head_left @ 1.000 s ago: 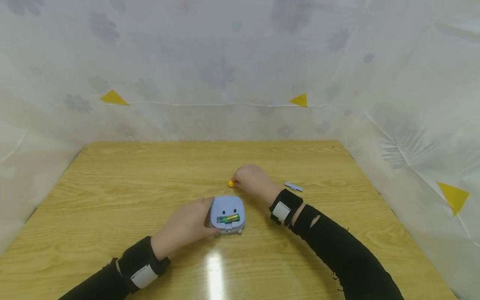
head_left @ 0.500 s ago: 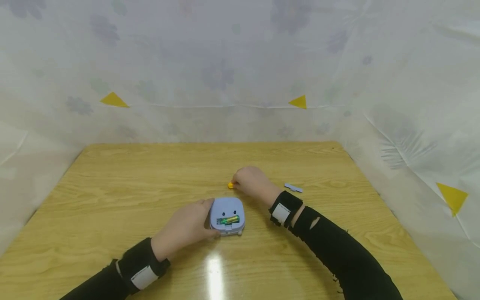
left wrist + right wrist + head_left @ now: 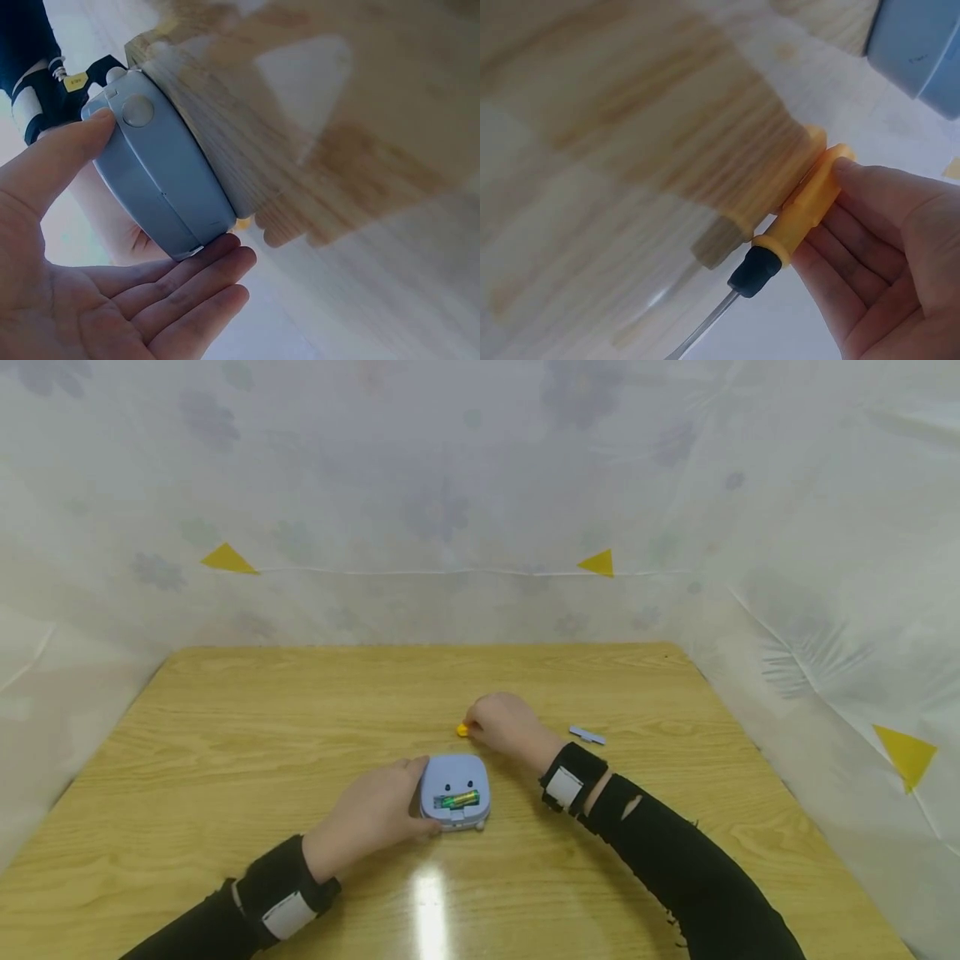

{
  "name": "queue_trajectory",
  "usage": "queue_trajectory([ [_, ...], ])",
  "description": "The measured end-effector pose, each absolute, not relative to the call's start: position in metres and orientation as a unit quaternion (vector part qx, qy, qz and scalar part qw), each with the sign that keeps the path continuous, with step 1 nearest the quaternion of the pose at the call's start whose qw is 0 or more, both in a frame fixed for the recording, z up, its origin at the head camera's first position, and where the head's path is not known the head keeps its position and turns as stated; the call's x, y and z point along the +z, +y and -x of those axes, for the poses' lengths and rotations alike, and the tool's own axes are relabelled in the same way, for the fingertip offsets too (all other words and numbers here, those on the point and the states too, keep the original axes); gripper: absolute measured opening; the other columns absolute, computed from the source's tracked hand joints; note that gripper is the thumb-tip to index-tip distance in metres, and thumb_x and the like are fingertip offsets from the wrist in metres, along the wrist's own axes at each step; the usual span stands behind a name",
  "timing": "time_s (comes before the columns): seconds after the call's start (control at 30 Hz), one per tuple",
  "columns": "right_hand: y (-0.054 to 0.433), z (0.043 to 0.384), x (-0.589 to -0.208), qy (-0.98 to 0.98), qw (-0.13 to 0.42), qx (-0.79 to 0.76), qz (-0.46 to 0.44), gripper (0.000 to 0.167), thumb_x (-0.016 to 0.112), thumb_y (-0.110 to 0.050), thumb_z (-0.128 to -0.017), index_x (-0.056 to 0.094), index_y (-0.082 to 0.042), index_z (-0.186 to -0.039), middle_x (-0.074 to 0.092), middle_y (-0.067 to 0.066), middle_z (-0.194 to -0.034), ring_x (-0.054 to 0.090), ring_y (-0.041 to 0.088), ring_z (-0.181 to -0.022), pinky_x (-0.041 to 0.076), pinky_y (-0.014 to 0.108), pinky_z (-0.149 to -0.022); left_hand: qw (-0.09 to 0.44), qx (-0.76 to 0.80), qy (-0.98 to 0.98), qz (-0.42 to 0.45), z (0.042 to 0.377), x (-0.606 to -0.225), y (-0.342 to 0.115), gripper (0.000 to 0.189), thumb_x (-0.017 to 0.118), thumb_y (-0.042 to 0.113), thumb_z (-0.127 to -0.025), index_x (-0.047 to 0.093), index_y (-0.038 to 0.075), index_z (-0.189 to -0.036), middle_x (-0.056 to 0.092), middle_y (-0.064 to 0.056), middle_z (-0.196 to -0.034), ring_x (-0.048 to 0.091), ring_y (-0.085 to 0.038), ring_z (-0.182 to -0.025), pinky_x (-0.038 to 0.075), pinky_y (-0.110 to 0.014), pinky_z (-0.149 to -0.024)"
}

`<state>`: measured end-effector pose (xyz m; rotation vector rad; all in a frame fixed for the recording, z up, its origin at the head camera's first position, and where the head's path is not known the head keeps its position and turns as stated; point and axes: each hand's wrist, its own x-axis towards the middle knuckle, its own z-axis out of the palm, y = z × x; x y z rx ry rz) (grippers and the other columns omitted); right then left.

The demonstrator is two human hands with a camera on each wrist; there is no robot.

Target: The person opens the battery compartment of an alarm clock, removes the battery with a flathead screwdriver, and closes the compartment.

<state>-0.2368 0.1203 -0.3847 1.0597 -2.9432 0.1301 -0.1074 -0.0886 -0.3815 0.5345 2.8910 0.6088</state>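
Note:
My left hand (image 3: 375, 806) grips a light-blue rounded-square device (image 3: 453, 766) from its left side, thumb at the near edge and fingers at the far one. In the device's uncovered compartment lies a green-and-gold battery (image 3: 460, 799). Beyond it, my right hand (image 3: 508, 724) pinches the yellow-orange handle of a screwdriver (image 3: 806, 206) between thumb and fingers. The right wrist view shows its black collar and metal shaft low over the table, the tip out of frame. Only the handle's end shows in the head view.
A small light-blue battery cover (image 3: 587, 735) lies on the wooden table (image 3: 300, 702), right of my right hand. Pale floral sheeting (image 3: 442, 485) with yellow triangles hangs behind the table and along both sides.

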Motion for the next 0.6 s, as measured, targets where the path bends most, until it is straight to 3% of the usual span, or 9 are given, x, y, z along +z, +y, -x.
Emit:
queue_trajectory([
  [0.2, 0.121, 0.237, -0.385, -0.940, 0.005, 0.043, -0.338, 0.013, 0.075, -0.018, -0.100, 0.085, -0.011, -0.106, 0.083, 0.003, -0.101, 0.072, 0.014, -0.081, 0.063, 0.034, -0.082, 0.070, 0.200, 0.960, -0.180, 0.108, -0.380, -0.088, 0.094, 0.096, 0.038, -0.078, 0.054, -0.007, -0.149, 0.067, -0.023, -0.141, 0.070, -0.035, -0.125, 0.059, -0.050, -0.108],
  [0.43, 0.124, 0.232, -0.383, -0.945, -0.007, 0.051, -0.322, 0.023, 0.075, -0.019, -0.100, 0.081, -0.008, -0.119, 0.082, 0.008, -0.115, 0.077, 0.023, -0.103, 0.063, 0.039, -0.095, 0.070, 0.199, 0.961, -0.179, 0.109, -0.381, -0.087, 0.095, 0.097, 0.038, -0.077, 0.054, -0.007, -0.149, 0.067, -0.023, -0.141, 0.070, -0.034, -0.125, 0.059, -0.049, -0.107],
  [0.6, 0.128, 0.221, -0.380, -0.947, 0.016, 0.058, -0.314, 0.030, 0.076, -0.021, -0.100, 0.077, -0.007, -0.127, 0.079, 0.010, -0.123, 0.075, 0.026, -0.114, 0.062, 0.041, -0.101, 0.078, 0.203, 0.960, -0.176, 0.110, -0.381, -0.087, 0.095, 0.096, 0.038, -0.078, 0.053, -0.006, -0.150, 0.066, -0.023, -0.144, 0.068, -0.035, -0.129, 0.057, -0.050, -0.110],
])
